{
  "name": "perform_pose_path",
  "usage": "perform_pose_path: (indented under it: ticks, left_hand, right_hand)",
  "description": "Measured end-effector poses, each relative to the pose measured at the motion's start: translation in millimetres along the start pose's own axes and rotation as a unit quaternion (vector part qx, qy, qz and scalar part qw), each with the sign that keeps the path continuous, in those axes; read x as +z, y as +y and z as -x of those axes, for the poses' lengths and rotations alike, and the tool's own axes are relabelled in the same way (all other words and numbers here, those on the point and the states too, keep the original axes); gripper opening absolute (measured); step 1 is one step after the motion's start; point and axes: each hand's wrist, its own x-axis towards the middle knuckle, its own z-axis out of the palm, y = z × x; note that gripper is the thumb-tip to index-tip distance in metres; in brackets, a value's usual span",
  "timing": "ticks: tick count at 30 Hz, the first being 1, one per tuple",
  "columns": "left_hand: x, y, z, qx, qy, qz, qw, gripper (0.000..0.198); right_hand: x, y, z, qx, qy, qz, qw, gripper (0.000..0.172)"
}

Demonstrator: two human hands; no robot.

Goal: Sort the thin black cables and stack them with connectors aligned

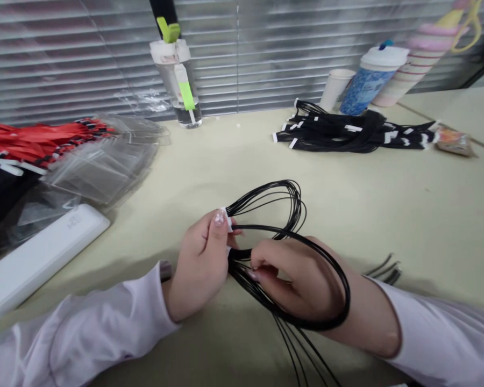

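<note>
A bundle of thin black cords (284,207) loops out over the pale table (234,156) in front of me. My left hand (201,263) is closed, pinching the bundle at a white tag near its gathered end. My right hand (294,279) is closed too, fingers pinching the cords just right of the left hand. One loop of the cords runs round my right wrist. More strands trail toward the bottom edge of the view.
Clear plastic sleeves (100,166) and red lanyards (36,140) lie at the left, beside a white power bank (40,252). A water bottle (177,80) stands at the back. Black lanyards (347,131), cups (369,80) and a snack packet (454,141) sit back right.
</note>
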Motion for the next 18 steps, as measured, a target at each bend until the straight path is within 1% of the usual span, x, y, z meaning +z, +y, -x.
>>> perform_pose_path:
  ticks: [3, 6, 10, 13, 15, 18]
  left_hand:
    - [0.5, -0.2, -0.2, -0.017, -0.002, 0.011, 1.0, 0.04]
    - [1.0, -2.7, 0.3, -0.016, -0.001, 0.011, 1.0, 0.04]
    - [1.5, -6.9, 1.3, 0.007, 0.003, 0.016, 1.0, 0.039]
    - [1.6, -8.5, 1.5, 0.013, 0.004, 0.025, 1.0, 0.038]
    - [1.5, -8.6, 1.2, 0.008, 0.002, 0.031, 0.999, 0.039]
    - [1.1, -7.9, 0.6, 0.007, 0.007, 0.025, 1.0, 0.04]
  right_hand:
    - [-0.4, 0.5, -0.7, -0.016, -0.022, 0.001, 1.0, 0.018]
    - [-0.4, 0.1, -2.4, -0.009, -0.037, 0.003, 0.999, 0.021]
    - [-1.1, -2.3, -2.5, 0.005, -0.023, 0.03, 0.999, 0.021]
    - [-3.3, -4.5, -1.0, -0.015, -0.008, 0.053, 0.998, 0.02]
    - [-5.8, -5.6, -0.1, -0.019, -0.008, 0.053, 0.998, 0.02]
    - [-9.6, -5.9, 0.4, 0.006, -0.019, 0.03, 0.999, 0.02]
